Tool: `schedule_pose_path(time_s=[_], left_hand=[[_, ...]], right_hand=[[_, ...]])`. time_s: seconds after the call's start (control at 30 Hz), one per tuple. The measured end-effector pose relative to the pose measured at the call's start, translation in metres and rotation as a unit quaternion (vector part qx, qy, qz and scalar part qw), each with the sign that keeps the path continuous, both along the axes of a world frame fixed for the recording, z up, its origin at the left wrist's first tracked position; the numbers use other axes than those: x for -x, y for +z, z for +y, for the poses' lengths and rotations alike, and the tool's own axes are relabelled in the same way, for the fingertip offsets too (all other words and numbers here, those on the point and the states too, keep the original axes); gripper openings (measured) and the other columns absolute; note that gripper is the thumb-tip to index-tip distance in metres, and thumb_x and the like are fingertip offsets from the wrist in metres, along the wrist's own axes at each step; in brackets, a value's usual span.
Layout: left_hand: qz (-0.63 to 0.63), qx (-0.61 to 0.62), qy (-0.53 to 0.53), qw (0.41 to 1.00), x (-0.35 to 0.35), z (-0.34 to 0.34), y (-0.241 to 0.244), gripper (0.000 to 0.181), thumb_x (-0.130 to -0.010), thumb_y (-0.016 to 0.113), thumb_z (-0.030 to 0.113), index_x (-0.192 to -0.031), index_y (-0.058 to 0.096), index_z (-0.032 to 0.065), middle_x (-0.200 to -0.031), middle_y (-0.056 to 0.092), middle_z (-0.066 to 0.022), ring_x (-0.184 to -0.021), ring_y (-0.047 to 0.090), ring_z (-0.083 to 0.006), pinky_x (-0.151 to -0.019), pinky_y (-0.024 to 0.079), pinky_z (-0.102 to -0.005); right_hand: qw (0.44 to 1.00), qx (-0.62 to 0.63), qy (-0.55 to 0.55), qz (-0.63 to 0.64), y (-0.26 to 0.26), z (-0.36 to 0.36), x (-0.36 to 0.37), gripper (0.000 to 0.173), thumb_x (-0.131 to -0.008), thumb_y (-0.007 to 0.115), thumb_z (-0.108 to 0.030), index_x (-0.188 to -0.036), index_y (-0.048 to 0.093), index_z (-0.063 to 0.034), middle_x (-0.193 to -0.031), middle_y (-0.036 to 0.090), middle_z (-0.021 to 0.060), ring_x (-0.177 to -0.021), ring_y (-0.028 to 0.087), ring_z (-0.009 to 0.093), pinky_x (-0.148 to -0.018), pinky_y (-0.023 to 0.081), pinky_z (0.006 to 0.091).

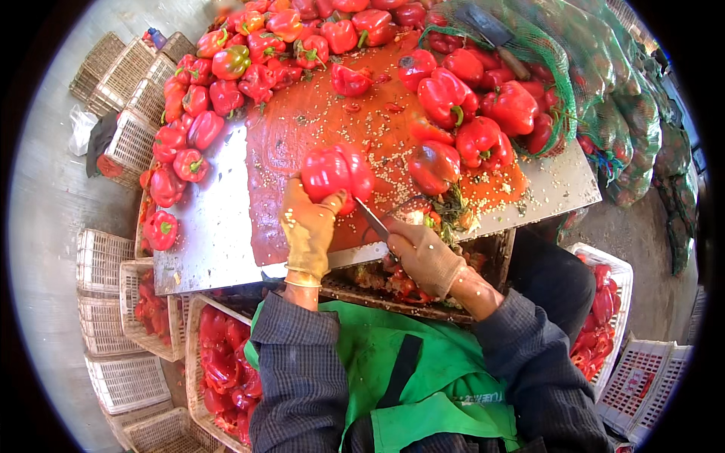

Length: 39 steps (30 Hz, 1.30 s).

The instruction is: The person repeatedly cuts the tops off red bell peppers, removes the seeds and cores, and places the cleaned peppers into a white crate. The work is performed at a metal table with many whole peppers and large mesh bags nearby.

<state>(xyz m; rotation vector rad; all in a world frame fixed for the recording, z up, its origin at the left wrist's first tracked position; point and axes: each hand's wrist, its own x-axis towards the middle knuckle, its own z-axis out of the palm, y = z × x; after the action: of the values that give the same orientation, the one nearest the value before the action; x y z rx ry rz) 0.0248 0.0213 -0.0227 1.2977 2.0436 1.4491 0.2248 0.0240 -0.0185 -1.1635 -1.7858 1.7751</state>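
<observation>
In my gloved left hand [310, 226] I hold a large red bell pepper [335, 172] above the seed-strewn orange-red board [294, 147]. My right hand [427, 257], also gloved, grips a knife; its narrow blade [371, 219] points up and left, with the tip against or just beside the pepper's lower side. The handle is mostly hidden inside my fist. Pale seeds stick to both gloves. Just right of the blade, near the table's front edge, lie green leafy trimmings [450, 209].
Whole peppers [340, 37] heap along the table's far side. A green mesh sack [558, 73] spills more at right, with a cleaver [484, 25] on it. A crate of trimmings [504, 255] sits under the front edge. Crates of cut peppers [195, 345] flank me.
</observation>
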Motion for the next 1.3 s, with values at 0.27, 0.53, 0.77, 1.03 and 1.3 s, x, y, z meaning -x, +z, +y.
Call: schedule_pose_path(time_s=[0.27, 0.53, 0.77, 1.03, 1.3], left_hand=[[-0.249, -0.065, 0.032, 0.966, 0.02, 0.007, -0.011, 0.03, -0.082, 0.073, 0.01, -0.107, 0.062, -0.0019, -0.098, 0.067, -0.0074, -0.086, 0.061, -0.016, -0.078, 0.049, -0.0295], [-0.332, -0.152, -0.004, 0.931, 0.017, -0.011, 0.017, 0.032, -0.084, 0.068, 0.007, -0.113, 0.061, -0.0035, -0.103, 0.066, -0.0098, -0.091, 0.063, -0.017, -0.084, 0.05, -0.0303], [-0.353, -0.14, -0.066, 0.923, 0.007, -0.019, 0.028, 0.033, -0.086, 0.068, 0.008, -0.116, 0.06, -0.0029, -0.106, 0.066, -0.0094, -0.094, 0.064, -0.0169, -0.085, 0.051, -0.031], [-0.435, -0.137, -0.076, 0.887, -0.016, -0.021, 0.022, 0.043, -0.099, 0.058, 0.029, -0.13, 0.05, 0.0001, -0.119, 0.061, -0.0077, -0.107, 0.06, -0.0169, -0.089, 0.051, -0.0327], [-0.444, -0.149, -0.109, 0.877, -0.007, -0.019, 0.019, 0.045, -0.103, 0.05, 0.035, -0.132, 0.052, 0.0004, -0.119, 0.062, -0.008, -0.104, 0.062, -0.0162, -0.088, 0.052, -0.0324]], right_hand=[[0.981, -0.185, -0.044, -0.035, 0.038, 0.016, -0.024, 0.022, -0.095, 0.052, -0.019, -0.101, 0.062, 0.0002, -0.081, 0.065, 0.0221, -0.075, 0.066, 0.037, -0.069, 0.052, 0.0434], [0.882, -0.373, 0.011, -0.289, 0.024, 0.069, 0.055, 0.04, -0.093, 0.058, -0.033, -0.112, 0.06, 0.0016, -0.098, 0.067, 0.0254, -0.092, 0.064, 0.047, -0.08, 0.054, 0.0499], [0.953, -0.266, -0.073, 0.127, 0.013, 0.069, 0.084, 0.065, -0.083, 0.072, -0.046, -0.119, 0.056, 0.0059, -0.108, 0.065, 0.0307, -0.103, 0.064, 0.044, -0.084, 0.053, 0.047], [0.926, -0.335, -0.156, 0.076, 0.025, 0.048, 0.093, 0.046, -0.087, 0.069, -0.034, -0.111, 0.06, 0.0044, -0.086, 0.068, 0.0241, -0.083, 0.068, 0.04, -0.073, 0.053, 0.0427], [0.927, -0.059, -0.215, 0.301, 0.027, 0.04, 0.093, 0.031, -0.091, 0.065, -0.019, -0.112, 0.062, 0.0045, -0.095, 0.068, 0.0095, -0.086, 0.061, 0.013, -0.078, 0.051, 0.0304]])
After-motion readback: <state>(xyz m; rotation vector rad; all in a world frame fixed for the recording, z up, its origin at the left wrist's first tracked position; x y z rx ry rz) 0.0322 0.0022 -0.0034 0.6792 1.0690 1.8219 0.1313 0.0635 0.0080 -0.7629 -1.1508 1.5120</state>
